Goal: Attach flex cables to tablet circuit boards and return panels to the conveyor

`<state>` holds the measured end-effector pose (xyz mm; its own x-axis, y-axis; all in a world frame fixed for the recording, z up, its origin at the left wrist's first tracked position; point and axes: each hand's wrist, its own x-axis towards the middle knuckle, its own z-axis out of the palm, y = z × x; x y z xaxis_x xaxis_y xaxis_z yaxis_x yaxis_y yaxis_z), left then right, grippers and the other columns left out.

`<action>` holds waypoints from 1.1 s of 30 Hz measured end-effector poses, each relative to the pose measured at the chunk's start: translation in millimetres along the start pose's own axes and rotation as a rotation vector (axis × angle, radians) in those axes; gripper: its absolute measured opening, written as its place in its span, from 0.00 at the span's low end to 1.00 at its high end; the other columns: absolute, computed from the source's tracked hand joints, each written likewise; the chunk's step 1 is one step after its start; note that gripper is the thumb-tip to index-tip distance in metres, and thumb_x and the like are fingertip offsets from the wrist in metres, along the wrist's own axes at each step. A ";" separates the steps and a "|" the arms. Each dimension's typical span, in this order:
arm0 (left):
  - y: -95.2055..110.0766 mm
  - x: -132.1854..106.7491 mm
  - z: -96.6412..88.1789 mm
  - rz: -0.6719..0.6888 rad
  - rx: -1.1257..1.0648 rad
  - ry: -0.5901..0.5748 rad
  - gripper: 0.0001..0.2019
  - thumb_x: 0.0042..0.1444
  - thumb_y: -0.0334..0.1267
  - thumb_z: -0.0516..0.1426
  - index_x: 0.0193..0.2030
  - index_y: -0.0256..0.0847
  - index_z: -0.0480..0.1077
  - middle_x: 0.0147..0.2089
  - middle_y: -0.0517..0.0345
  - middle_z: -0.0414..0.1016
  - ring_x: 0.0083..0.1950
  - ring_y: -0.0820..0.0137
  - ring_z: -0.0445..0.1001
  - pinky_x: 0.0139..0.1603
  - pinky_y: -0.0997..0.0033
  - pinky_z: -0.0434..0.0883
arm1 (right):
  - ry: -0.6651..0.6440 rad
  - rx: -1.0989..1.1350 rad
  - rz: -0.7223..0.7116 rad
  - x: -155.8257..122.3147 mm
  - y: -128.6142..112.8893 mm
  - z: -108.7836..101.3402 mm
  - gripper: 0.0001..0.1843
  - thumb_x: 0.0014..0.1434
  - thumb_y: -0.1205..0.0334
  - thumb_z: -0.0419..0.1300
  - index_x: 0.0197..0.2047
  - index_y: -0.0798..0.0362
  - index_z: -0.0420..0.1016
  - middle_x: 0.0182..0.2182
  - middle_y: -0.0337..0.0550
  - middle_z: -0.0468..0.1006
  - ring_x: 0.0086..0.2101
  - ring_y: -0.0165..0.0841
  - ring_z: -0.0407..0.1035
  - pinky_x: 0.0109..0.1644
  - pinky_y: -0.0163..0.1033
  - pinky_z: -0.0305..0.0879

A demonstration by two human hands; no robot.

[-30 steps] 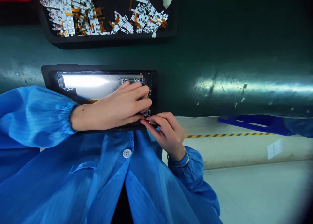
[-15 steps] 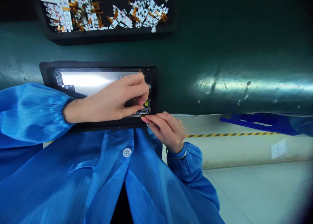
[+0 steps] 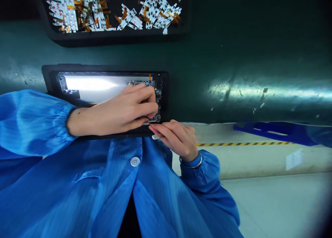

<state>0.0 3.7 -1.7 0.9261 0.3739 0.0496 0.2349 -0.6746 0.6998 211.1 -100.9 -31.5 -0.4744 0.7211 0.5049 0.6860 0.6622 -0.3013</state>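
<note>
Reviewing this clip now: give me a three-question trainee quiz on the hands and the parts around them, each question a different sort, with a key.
1. Multiple choice. What does the left hand lie over?
a) a cardboard box
b) an opened tablet-like device
c) a roll of tape
2. True or false. The fingertips of the right hand are at the device's edge nearest the wearer.
3. Fill the gap. White strips, with orange pieces among them, lie in a black ____.

Key: 1 b; 2 true; 3 tray.
</note>
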 end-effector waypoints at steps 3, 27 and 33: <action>0.4 1.8 2.3 -0.003 0.025 -0.012 0.04 0.66 0.32 0.52 0.41 0.39 0.68 0.44 0.49 0.69 0.44 0.61 0.66 0.43 0.60 0.64 | 0.012 0.049 0.001 -2.2 1.6 -0.3 0.04 0.58 0.72 0.68 0.38 0.56 0.79 0.27 0.38 0.78 0.27 0.25 0.70 0.32 0.32 0.69; -4.9 12.6 -3.0 -0.054 -0.226 0.001 0.06 0.66 0.34 0.53 0.36 0.40 0.66 0.37 0.57 0.66 0.36 0.70 0.67 0.35 0.69 0.65 | 0.063 -0.013 -0.043 -3.3 0.1 1.9 0.05 0.58 0.72 0.68 0.37 0.55 0.79 0.26 0.36 0.77 0.25 0.25 0.69 0.29 0.31 0.69; -3.2 5.1 -15.1 -0.160 -0.256 0.133 0.05 0.66 0.36 0.54 0.38 0.42 0.68 0.41 0.53 0.68 0.37 0.70 0.69 0.35 0.68 0.69 | 0.036 -0.009 -0.016 -0.8 -1.4 1.4 0.04 0.60 0.72 0.67 0.38 0.56 0.77 0.26 0.36 0.78 0.25 0.24 0.69 0.29 0.32 0.69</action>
<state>-0.5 17.3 7.1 0.8331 0.5531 0.0055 0.2767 -0.4255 0.8616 209.7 -102.1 -32.6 -0.4652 0.7028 0.5383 0.6838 0.6714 -0.2858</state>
